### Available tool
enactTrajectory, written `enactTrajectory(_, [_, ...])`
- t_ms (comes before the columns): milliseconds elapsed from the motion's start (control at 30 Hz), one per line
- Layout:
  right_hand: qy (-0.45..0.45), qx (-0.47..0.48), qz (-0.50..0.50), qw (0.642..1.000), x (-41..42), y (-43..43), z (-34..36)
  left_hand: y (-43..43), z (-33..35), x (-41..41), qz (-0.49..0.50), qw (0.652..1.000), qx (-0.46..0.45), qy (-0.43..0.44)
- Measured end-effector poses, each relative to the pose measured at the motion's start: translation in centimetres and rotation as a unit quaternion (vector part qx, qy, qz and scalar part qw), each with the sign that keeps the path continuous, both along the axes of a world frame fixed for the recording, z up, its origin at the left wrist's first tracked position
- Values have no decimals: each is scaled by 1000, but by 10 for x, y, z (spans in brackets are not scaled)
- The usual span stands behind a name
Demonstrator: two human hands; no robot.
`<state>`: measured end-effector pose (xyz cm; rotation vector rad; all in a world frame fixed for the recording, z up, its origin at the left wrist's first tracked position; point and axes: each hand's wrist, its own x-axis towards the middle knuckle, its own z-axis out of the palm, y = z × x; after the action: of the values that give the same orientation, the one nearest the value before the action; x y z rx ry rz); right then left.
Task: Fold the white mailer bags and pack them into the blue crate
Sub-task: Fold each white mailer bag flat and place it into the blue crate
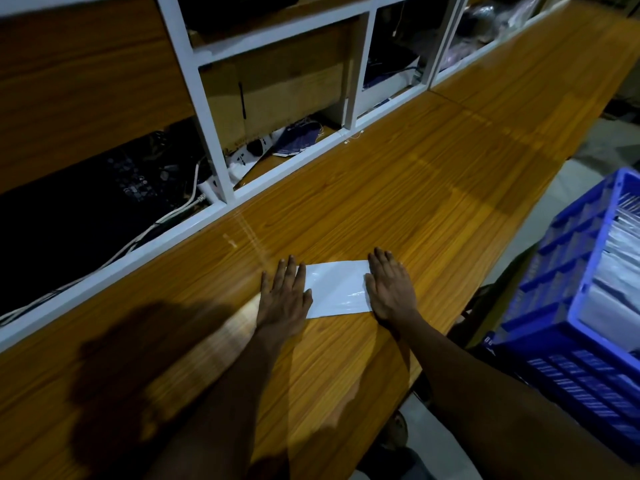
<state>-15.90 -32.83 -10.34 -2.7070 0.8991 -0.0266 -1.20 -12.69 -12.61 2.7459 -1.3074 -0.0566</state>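
Note:
A white mailer bag (pixel 337 289), folded into a flat rectangle, lies on the wooden table (pixel 433 188) near its front edge. My left hand (pixel 284 296) presses flat on the bag's left end with straight fingers. My right hand (pixel 391 285) lies flat on the bag's right end, fingers also straight. The blue crate (pixel 568 271) stands to the right, beside and below the table, with several folded white bags (pixel 620 271) stacked inside it.
A white metal frame (pixel 214 133) with shelf compartments runs along the table's far side, holding cables, a power strip (pixel 242 157) and dark items. A second blue crate (pixel 581 386) sits under the first. The floor shows past the table's right edge.

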Motion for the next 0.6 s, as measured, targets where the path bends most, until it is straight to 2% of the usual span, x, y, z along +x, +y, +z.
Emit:
enactTrajectory(200, [33, -28, -37, 998, -24, -1, -6, -6, 6, 17, -37, 998, 45, 4])
enactTrajectory(333, [64, -12, -80, 995, -33, -1, -6, -7, 9, 27, -68, 996, 55, -32])
enactTrajectory(433, [89, -25, -113, 989, -35, -1, -6, -4, 11, 32, -55, 993, 77, -68])
enactTrajectory(533, [43, -41, -119, 991, -38, 5, -2, -5, 17, 27, -21, 997, 54, -57])
enactTrajectory(600, [-20, -31, -56, 998, -39, 11, 1, -9, 18, 12, -78, 995, 26, -49])
